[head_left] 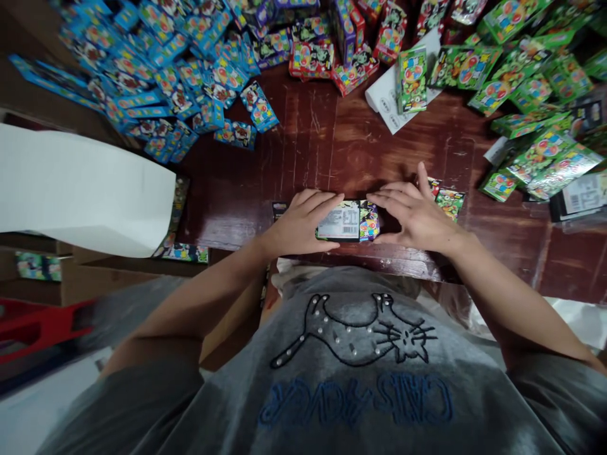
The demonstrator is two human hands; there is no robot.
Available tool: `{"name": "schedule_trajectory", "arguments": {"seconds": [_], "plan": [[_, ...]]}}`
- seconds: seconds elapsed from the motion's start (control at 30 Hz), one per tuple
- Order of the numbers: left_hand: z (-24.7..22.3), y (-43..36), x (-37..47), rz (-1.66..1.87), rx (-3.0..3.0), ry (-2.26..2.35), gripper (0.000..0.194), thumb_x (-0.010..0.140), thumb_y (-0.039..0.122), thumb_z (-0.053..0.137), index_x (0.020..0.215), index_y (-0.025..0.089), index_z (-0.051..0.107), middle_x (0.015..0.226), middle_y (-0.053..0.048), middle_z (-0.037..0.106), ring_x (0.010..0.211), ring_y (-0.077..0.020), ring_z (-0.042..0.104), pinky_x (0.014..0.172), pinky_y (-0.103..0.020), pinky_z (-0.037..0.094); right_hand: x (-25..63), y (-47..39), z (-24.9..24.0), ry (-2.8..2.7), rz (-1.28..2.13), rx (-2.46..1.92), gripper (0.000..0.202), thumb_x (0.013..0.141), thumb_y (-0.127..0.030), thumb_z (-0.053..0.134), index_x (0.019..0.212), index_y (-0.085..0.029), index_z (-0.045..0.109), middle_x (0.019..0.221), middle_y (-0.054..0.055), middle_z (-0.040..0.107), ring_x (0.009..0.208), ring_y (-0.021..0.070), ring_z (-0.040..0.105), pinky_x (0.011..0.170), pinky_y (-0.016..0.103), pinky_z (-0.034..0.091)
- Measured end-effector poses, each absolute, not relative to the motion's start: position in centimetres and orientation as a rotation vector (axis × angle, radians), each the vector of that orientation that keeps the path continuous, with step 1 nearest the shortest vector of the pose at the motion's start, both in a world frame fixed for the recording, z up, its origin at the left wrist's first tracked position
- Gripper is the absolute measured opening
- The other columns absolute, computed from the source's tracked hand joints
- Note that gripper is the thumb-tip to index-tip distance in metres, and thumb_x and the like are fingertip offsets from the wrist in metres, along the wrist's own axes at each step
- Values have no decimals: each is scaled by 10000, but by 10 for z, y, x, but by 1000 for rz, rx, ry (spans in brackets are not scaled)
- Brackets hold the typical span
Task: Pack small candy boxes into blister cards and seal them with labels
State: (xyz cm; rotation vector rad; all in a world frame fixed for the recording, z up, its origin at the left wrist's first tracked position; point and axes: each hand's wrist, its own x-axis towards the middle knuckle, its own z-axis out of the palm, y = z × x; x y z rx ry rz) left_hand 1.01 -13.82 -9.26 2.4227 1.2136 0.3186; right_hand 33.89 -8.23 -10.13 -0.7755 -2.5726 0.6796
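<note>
Near the table's front edge, my left hand (303, 221) grips a dark-edged box (339, 222) with a white barcode label facing up, fingers along its far side and thumb along its near side. Directly right of it, end to end, lies a small purple printed box (369, 221). My right hand (417, 218) pinches the purple box's right end between fingertips and thumb. Beyond my right knuckles a green printed box (450, 203) shows, with a bit of red printed box (433, 187) beside it. Another dark piece (279, 208) is mostly hidden behind my left hand.
Blue printed boxes (227, 72) are heaped at the back left, red ones (310, 60) at the back middle, green ones (515, 79) at the right. A white paper (391, 104) lies under one green box. A large white sheet (85, 189) juts in at the left.
</note>
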Motion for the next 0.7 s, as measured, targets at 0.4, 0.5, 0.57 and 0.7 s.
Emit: {"name": "schedule_trajectory", "arguments": {"seconds": [0.4,0.5,0.57,0.7], "plan": [[-91,-145,31,402,2365,1360,1016,815,468,922,1661,183,436,1536,-169,630,1407,-380,559,1258,-554,415,338,-102,-94,-2554,551,-909,864,1002,-737,607,1705,-275,413,1491,132,701,1437,398,601,1364,800,-10],[-91,-143,39,410,2408,1280,951,865,502,876,1648,165,455,1550,-176,621,1411,-371,556,1255,-535,420,333,-113,-93,-2628,601,-841,994,1047,-729,512,1802,-254,74,1671,180,563,1549,394,530,1361,787,-46],[-91,-140,43,391,2409,1295,925,875,521,861,1643,182,473,1561,-172,617,1405,-377,558,1244,-544,415,340,-117,-91,-2655,619,-853,1117,1025,-791,466,1781,-231,-135,1772,221,402,1632,418,421,1349,797,-53],[-87,-134,45,301,2406,1334,918,848,511,883,1635,231,503,1567,-156,628,1395,-393,560,1199,-550,410,380,-111,-91,-2567,487,-1089,1301,876,-947,521,1781,-284,-137,1858,205,155,1696,513,212,1294,870,-46]]}}
